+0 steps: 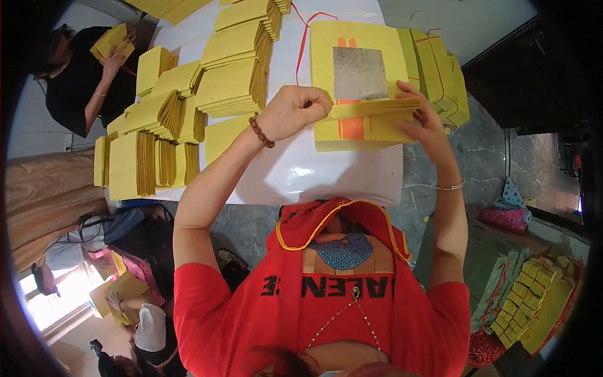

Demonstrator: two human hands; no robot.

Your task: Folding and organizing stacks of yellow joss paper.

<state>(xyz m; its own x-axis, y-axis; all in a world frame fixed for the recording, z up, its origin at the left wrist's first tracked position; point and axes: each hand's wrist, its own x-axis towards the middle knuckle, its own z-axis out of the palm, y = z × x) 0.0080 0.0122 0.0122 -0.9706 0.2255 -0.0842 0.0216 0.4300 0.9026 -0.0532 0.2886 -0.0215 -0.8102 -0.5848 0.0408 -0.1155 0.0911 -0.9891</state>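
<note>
Grey marbled floor (487,147) shows to the right of a white-covered tabletop (352,182) in the head view, where both hands work near the front edge. Down beyond the right forearm sits a green-wrapped package (493,267), its contents hidden; just beside it, small yellow bundles (527,298) lie packed in rows with red cord across them, and a red mesh-like mass (485,349) rests below.

Between the hands is a folded yellow wad (374,110), held above a broad yellow paper stack (323,47). On the stack's top sheet, just past the wad, a silver-grey square (359,72) sits over an orange patch. Left hand (298,112) is curled, thumb and forefinger pinching the wad's left end. Right hand (424,119) is more spread, its fingers on the far side of the wad's right end and the thumb on the near side.

Left of the left hand, folded yellow packets (229,88) stand and lean in rows, their layered edges showing. Beyond that hand, red string (303,44) trails over the white cover. Past the right hand, more yellow bundles (436,69) are bound with red string.

Far to the left of the left hand, a person in dark clothes (75,75) grips yellow papers (108,41); nearer the lower left, another person's hand (115,303) touches yellow sheets (133,286).
</note>
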